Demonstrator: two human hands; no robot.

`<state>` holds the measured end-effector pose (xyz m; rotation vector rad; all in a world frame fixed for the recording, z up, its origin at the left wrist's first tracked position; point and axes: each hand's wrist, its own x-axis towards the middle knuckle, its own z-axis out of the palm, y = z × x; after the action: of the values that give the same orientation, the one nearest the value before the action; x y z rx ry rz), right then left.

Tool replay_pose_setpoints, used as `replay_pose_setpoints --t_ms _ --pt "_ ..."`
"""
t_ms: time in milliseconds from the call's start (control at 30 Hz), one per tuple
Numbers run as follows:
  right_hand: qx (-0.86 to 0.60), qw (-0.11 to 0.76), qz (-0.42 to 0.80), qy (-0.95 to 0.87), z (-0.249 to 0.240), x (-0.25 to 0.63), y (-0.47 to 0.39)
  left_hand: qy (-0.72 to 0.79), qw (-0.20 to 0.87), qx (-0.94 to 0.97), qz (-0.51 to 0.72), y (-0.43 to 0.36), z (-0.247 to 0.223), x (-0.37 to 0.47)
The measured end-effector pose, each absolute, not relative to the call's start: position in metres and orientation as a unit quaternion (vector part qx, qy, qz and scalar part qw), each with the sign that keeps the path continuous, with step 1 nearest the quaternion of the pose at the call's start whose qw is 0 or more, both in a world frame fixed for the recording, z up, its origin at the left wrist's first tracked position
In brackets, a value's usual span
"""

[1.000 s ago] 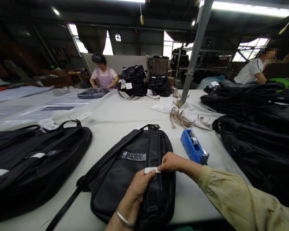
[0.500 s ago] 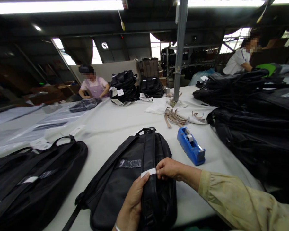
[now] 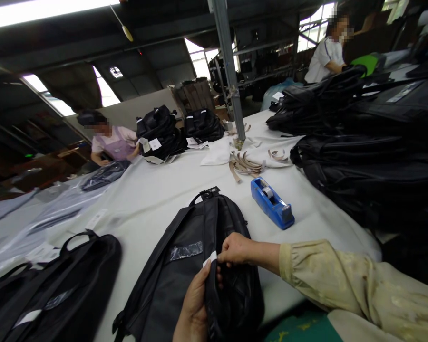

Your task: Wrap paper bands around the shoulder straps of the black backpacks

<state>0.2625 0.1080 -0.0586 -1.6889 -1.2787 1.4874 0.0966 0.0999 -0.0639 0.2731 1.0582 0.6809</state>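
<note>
A black backpack [image 3: 178, 285] lies on the white-covered table with its shoulder straps facing up. My left hand [image 3: 196, 299] is closed around the right strap, thumb on top against a white paper band [image 3: 210, 258], fingertips showing past the strap's far side. My right hand [image 3: 233, 249] pinches at the band's right end, its fingertips touching the strap edge. A piece of clear plastic film [image 3: 186, 251] lies across the bag's back between the straps. Just beyond my right hand stands a blue tape dispenser [image 3: 271, 203].
More black backpacks lie at the left [image 3: 57, 285], with a tall pile [image 3: 356, 156] along the right. Tan strips [image 3: 248, 165] lie near a metal post [image 3: 231, 71]. A person in a purple apron [image 3: 114, 142] works at the far left; another in white [image 3: 323, 61] stands far right.
My view has tilted and shifted right. The strap is now lifted and turned in my left hand, its fingers wrapped beneath. My right hand stays at the band's end.
</note>
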Motion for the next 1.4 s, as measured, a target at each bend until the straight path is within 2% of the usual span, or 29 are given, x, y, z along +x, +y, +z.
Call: replay_pose_setpoints --t_ms 133,233,333,433,600,833,967,1100,1267,1400 --pt "-0.646 0.251 0.515 -0.505 -0.060 0.265 0.107 0.506 0.790 0.142 0.316 0.101 -0.068 0.097" --pt "-0.628 0.274 0.534 -0.495 -0.060 0.269 0.104 0.499 0.797 0.182 0.286 0.100 -0.070 0.099" --pt "-0.575 0.294 0.626 -0.437 -0.058 0.273 0.102 0.477 0.799 0.241 0.275 0.098 -0.069 0.102" --pt "-0.549 0.277 0.707 -0.349 -0.054 0.273 0.104 0.431 0.814 0.281 0.270 0.096 -0.067 0.104" --pt "-0.642 0.234 0.651 -0.331 -0.052 0.262 0.107 0.393 0.834 0.284 0.263 0.097 -0.070 0.103" --pt "-0.626 0.344 0.609 -0.344 -0.063 0.253 0.097 0.387 0.823 0.318 0.269 0.100 -0.083 0.099" --pt "-0.626 0.339 0.611 -0.347 -0.064 0.256 0.094 0.383 0.813 0.341 0.276 0.099 -0.080 0.100" --pt "-0.624 0.296 0.630 -0.354 -0.062 0.258 0.090 0.443 0.744 0.402 0.299 0.095 -0.079 0.104" --pt "-0.574 0.386 0.642 -0.329 -0.077 0.256 0.086 0.492 0.624 0.500 0.345 0.084 -0.075 0.113" --pt "-0.536 0.375 0.661 -0.367 -0.085 0.266 0.085 0.522 0.563 0.523 0.368 0.086 -0.056 0.102"
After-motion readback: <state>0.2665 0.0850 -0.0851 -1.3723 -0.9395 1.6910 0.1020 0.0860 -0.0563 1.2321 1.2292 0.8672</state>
